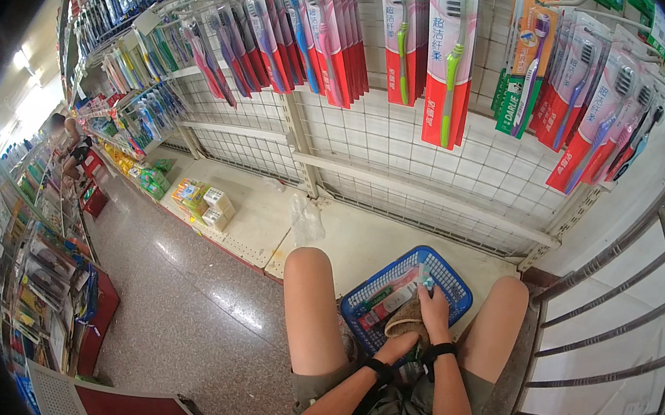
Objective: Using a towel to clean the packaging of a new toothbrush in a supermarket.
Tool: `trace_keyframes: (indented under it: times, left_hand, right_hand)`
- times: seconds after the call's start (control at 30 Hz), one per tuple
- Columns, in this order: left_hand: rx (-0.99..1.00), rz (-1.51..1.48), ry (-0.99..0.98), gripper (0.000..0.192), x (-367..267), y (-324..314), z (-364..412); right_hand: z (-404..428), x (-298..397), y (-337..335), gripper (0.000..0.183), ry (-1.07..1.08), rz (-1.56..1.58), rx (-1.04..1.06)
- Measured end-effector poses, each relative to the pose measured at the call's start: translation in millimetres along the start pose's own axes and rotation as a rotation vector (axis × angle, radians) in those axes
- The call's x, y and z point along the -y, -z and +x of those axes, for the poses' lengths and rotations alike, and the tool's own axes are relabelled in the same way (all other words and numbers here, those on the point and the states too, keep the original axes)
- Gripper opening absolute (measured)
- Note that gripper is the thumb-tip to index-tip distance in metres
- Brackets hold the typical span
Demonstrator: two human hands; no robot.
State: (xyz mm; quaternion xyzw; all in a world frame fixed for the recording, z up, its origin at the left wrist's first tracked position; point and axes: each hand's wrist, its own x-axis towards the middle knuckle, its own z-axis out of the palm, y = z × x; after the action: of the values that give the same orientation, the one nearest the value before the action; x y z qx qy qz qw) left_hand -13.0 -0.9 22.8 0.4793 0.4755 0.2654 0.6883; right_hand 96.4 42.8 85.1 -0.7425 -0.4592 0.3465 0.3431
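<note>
A blue plastic basket (352,310) stands between my knees on the cream base shelf. Packaged toothbrushes (389,300) lie inside it. Over the basket, my left hand (400,347) reaches into a brown cloth (409,320), which hides its fingers. My right hand (433,310) grips a small pale teal and white packaged item (425,276), whose exact kind I cannot tell. In front and above, packaged toothbrushes (451,69) hang from metal hooks, several with red and pink cards.
A metal railing (601,344) rises at the right. Boxed goods (204,203) and a clear plastic bag (306,220) lie on the base shelf (253,224). Stocked shelves (33,263) line the aisle's left side; a person (71,143) sits farther down it.
</note>
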Motion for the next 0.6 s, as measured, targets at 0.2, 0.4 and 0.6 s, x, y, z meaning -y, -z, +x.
trace_keyframes:
  times: [0.2, 0.4, 0.6]
  left_hand:
    - [0.005, -0.009, -0.026, 0.022, -4, -1, -1]
    - [0.008, -0.061, -0.117, 0.020, 5, 1, 2]
    - [0.059, 0.069, -0.153, 0.023, -13, 0, -13]
  right_hand:
    - [3, -7, -4, 0.056, 0.009, -0.014, -0.030]
    - [3, -5, -4, 0.058, 0.008, -0.007, -0.004]
    - [2, -2, 0, 0.058, -0.025, 0.000, 0.014]
